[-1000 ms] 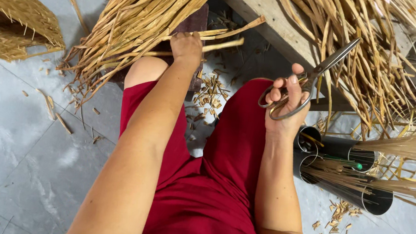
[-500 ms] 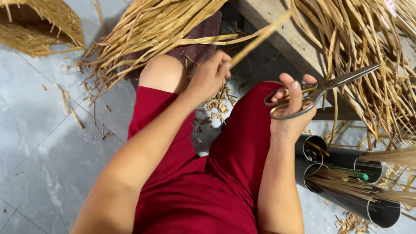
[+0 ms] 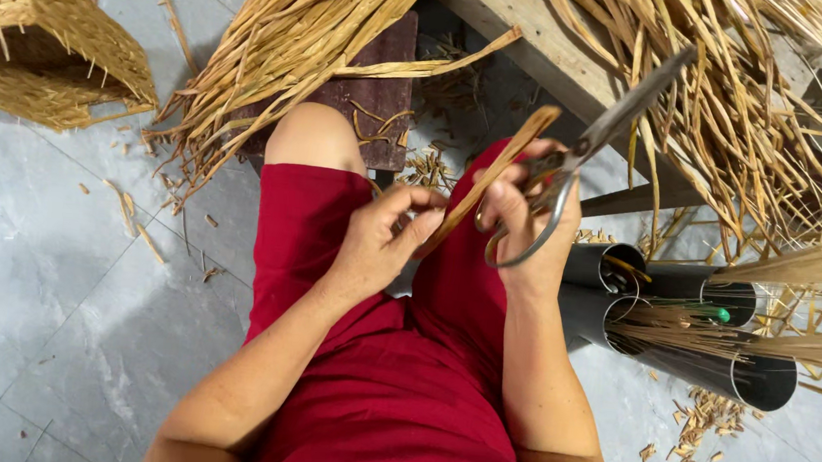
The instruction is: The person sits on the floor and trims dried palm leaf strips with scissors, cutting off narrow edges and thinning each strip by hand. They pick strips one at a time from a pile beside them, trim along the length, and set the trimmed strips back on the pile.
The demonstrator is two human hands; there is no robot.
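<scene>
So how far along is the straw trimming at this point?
Done: cut scraps litter the floor, and a woven basket sits at upper left. In hand: the left hand pinches one straw strip while the right hand holds scissors. Left: big uncut bundles beyond the knees.

**Hands meeting over the lap**

The left hand (image 3: pixel 385 244) is pulling back from the heap of dry tan straw strips (image 3: pixel 289 42) at eleven o'clock, bringing one flat tan straw strip (image 3: pixel 490 178) in over the red-clothed lap. The right hand (image 3: pixel 521 221), gripping the long grey metal scissors (image 3: pixel 587 147), is drawing inward from three o'clock to meet it, and the strip's upper end is now leaning against the scissor handles.
</scene>
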